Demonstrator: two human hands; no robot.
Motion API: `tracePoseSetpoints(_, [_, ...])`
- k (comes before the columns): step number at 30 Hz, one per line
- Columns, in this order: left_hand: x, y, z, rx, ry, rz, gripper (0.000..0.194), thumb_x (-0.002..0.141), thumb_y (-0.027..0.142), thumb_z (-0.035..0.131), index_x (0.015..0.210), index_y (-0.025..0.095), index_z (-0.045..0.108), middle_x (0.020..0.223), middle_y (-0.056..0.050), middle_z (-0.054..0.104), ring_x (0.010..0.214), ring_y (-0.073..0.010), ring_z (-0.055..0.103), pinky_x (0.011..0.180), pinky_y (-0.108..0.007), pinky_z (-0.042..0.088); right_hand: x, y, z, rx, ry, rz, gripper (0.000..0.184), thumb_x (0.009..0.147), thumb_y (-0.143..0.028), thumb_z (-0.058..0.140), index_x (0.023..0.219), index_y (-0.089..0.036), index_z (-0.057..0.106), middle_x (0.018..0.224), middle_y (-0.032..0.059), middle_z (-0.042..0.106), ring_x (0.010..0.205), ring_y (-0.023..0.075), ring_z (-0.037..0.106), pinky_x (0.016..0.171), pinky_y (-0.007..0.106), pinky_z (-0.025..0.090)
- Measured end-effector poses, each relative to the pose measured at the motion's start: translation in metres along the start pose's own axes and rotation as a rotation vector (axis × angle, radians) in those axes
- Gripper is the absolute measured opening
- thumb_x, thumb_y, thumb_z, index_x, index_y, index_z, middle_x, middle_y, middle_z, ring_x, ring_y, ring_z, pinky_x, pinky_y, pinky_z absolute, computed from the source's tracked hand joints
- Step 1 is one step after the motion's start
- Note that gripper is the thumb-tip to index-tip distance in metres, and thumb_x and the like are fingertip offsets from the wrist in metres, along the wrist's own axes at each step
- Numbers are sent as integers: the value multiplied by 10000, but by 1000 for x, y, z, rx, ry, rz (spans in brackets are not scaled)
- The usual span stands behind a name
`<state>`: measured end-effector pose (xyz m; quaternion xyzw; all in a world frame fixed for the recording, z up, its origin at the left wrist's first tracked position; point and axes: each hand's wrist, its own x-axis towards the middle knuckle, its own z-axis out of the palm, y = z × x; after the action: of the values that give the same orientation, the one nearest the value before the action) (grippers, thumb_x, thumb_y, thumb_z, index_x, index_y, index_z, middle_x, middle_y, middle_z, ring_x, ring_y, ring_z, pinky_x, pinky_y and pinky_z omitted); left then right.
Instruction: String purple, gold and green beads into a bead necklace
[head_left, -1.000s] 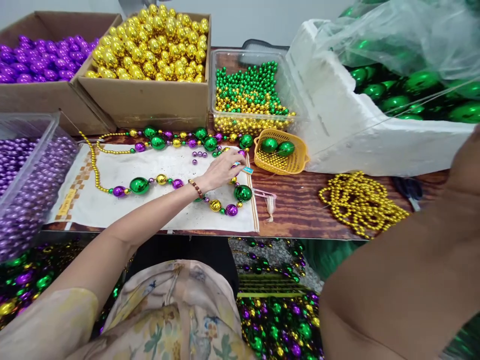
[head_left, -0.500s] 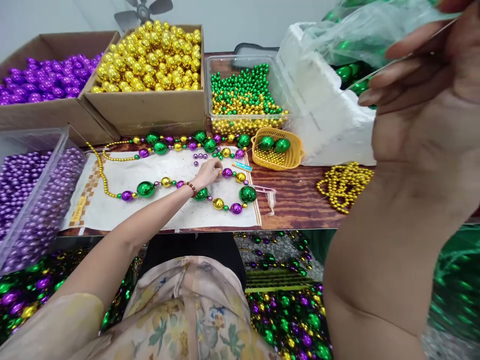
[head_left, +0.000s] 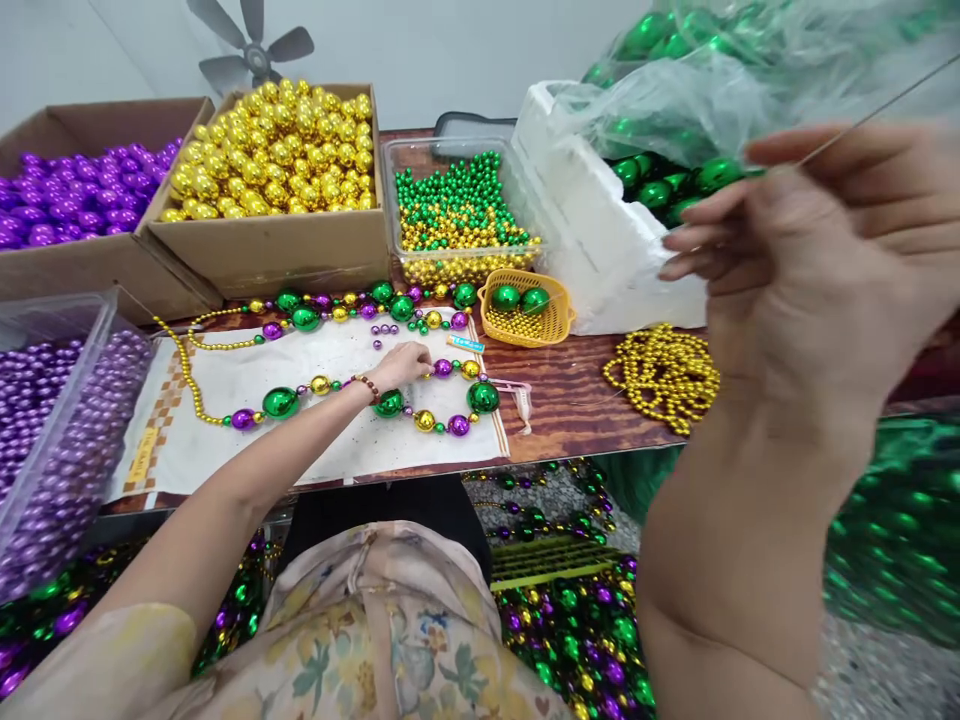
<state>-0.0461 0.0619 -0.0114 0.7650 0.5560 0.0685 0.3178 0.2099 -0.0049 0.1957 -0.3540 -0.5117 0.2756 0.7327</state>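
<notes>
My left hand (head_left: pixel 401 362) rests on the white cloth (head_left: pixel 247 360), fingers curled down on a bead strand (head_left: pixel 280 402) of large green, gold and purple balls, right beside a purple bead. My right hand (head_left: pixel 810 260) is raised close to the camera. Its fingers are drawn together around a thin thread (head_left: pixel 862 118) that runs up to the right. A second strand of mixed beads (head_left: pixel 352 305) lies along the cloth's far edge. Several loose purple beads (head_left: pixel 384 330) sit just beyond my left hand.
Cardboard boxes of gold balls (head_left: pixel 274 150) and purple balls (head_left: pixel 67 190) stand at the back. A clear tub of purple beads (head_left: pixel 52 420) is at left, a tub of small green and gold beads (head_left: pixel 457 215) behind. A yellow basket (head_left: pixel 559 320), foam box (head_left: pixel 600 220) and gold strand pile (head_left: pixel 664 372) are at right.
My left hand has drawn back leftwards from the cloth's right edge to the strand's middle. My right hand has come up into view and then lowered a little with the thread.
</notes>
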Motion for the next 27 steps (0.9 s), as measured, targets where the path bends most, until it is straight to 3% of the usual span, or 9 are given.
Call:
tracePoseSetpoints(2, [-3,0,-11,41,-28,30,92,813,182,659,885,176,716,972,-79,742,929,-240,671,834,-332,520,-11,7,-3,-12,-46,-14,94,826,-84,720,849,-167,757,729,30,741,571,133,696,470,211,571])
tracePoseSetpoints(5, [2,5,-33,120,-16,77,167,819,138,628,952,177,722,1057,-104,737,1008,-270,663,891,-362,505,-25,18,-7,25,-33,102,40,829,-170,738,860,-183,759,735,19,749,584,122,709,498,204,583])
tracePoseSetpoints(9, [31,38,-47,242,155,216,248,948,195,469,996,180,712,1060,-114,720,1004,-251,655,903,-362,495,-49,36,-9,105,9,270,125,805,-299,780,890,-212,751,753,9,746,614,136,720,518,230,601])
tracePoseSetpoints(13, [77,85,-36,342,179,345,279,981,197,427,1062,141,688,1059,-142,686,1025,-253,621,922,-368,480,-90,60,-6,207,107,460,177,791,-322,779,938,-236,731,741,-9,735,584,134,701,511,245,601])
tracePoseSetpoints(16, [109,108,-20,447,174,372,274,966,191,478,1169,98,636,1205,-196,631,1129,-293,569,966,-400,454,-131,78,-1,347,284,652,157,758,-291,796,878,-221,724,697,-18,720,534,106,660,483,205,565])
tracePoseSetpoints(21, [139,121,-2,588,139,367,362,944,275,564,1257,92,575,1307,-224,567,1235,-353,499,1015,-447,411,-191,97,16,648,573,1028,192,690,-211,853,833,-181,727,692,-14,723,555,71,658,490,124,530])
tracePoseSetpoints(27, [145,127,6,630,138,285,515,923,425,615,1320,114,509,1323,-217,543,1272,-360,471,1052,-445,364,-205,100,24,846,608,1151,145,733,-163,833,839,-155,734,717,5,740,565,80,674,499,128,553])
